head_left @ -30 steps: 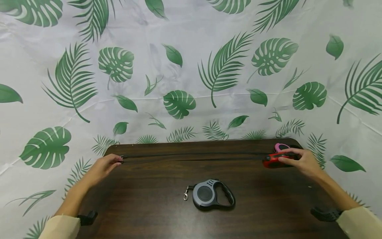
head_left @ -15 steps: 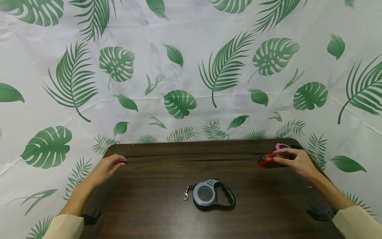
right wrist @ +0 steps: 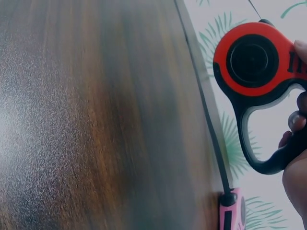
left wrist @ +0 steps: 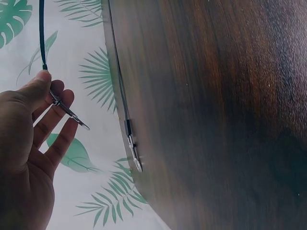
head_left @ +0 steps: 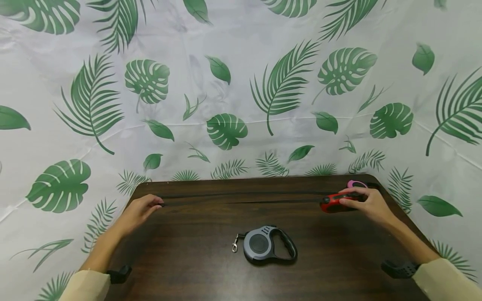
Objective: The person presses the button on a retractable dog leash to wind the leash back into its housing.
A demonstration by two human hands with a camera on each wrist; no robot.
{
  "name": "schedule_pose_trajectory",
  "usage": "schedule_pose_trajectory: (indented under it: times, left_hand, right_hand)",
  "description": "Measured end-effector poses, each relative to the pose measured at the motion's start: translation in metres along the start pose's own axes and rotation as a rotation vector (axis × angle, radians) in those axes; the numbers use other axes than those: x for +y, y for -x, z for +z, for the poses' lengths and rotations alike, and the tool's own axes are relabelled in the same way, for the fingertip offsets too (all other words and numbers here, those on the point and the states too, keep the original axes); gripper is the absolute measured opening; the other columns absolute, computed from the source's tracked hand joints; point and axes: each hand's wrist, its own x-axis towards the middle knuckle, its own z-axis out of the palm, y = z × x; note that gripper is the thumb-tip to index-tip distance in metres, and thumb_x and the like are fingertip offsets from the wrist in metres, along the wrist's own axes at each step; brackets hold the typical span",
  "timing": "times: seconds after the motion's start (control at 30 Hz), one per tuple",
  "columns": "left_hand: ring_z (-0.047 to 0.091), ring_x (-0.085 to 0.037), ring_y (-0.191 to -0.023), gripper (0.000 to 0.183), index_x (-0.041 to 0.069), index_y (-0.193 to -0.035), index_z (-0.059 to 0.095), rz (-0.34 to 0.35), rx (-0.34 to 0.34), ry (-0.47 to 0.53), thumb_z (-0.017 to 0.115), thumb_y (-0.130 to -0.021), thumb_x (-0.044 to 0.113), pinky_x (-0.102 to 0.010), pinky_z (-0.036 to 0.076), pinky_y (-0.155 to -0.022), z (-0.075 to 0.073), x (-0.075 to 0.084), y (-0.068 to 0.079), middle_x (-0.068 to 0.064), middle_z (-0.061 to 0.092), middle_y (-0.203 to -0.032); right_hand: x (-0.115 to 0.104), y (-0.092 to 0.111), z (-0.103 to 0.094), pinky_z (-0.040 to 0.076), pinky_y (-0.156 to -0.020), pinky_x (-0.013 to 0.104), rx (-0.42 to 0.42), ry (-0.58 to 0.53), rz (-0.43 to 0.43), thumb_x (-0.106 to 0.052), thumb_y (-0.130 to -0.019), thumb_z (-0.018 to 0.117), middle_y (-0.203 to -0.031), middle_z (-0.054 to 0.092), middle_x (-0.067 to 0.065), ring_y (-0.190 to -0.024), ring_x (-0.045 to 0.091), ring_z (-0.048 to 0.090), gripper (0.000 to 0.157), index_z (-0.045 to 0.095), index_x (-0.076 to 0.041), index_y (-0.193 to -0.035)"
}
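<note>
My right hand (head_left: 374, 205) grips a red-and-black retractable dog leash (right wrist: 252, 60), fingers through its looped handle. From its nose a thin dark strap (head_left: 278, 202) runs leftward over the table. My left hand (head_left: 139, 211) pinches the far end of that strap between thumb and index finger. Just past the pinch hangs a metal snap clip (left wrist: 72, 115), the other fingers loosely spread. A pink retractable leash (right wrist: 230, 211) lies at the back right corner, partly behind the right hand in the head view. Its strap stretches along the back edge to another metal clip (left wrist: 136, 160).
A grey-and-black retractable leash (head_left: 260, 243) lies mid-table, its clip (head_left: 235, 244) pointing left. Behind the dark wooden table (head_left: 196, 276) hangs a white leaf-print cloth (head_left: 226, 96).
The right hand has moved left with the red leash, and the left hand slightly right with the strap end, so the distance between them is shorter. The grey leash has stayed put.
</note>
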Motion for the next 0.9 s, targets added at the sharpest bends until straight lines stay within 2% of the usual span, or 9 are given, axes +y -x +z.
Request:
schedule_pose_trajectory:
  times: [0.4,0.63,0.9]
  left_hand:
    - [0.073,-0.021,-0.08,0.032,0.0,-0.1,0.072,0.033,0.009,0.032,0.082,-0.076,-0.02,-0.016,0.056,-0.074,0.006,0.004,-0.008,-0.008,0.075,-0.092]
    - [0.073,-0.022,-0.08,0.032,-0.001,-0.1,0.071,0.049,0.011,0.038,0.081,-0.077,-0.02,-0.013,0.054,-0.077,0.011,0.009,-0.014,-0.008,0.075,-0.092]
    - [0.072,-0.024,-0.082,0.036,-0.002,-0.101,0.072,0.12,0.022,0.024,0.083,-0.072,-0.021,-0.026,0.056,-0.075,0.016,0.013,-0.025,-0.011,0.075,-0.092]
  right_hand:
    - [-0.002,0.0,0.007,0.056,-0.062,0.032,-0.008,-0.024,0.025,-0.019,-0.095,0.083,-0.105,0.074,0.012,-0.078,0.014,0.061,0.031,0.077,-0.005,-0.122]
    - [-0.008,0.001,0.009,0.056,-0.064,0.032,-0.031,-0.016,0.025,-0.021,-0.096,0.081,-0.109,0.074,0.015,-0.081,0.015,0.061,0.032,0.076,-0.006,-0.124]
    - [-0.016,0.0,0.018,0.057,-0.067,0.033,-0.065,-0.053,0.034,-0.023,-0.097,0.081,-0.117,0.072,0.017,-0.085,0.018,0.062,0.033,0.076,-0.008,-0.126]
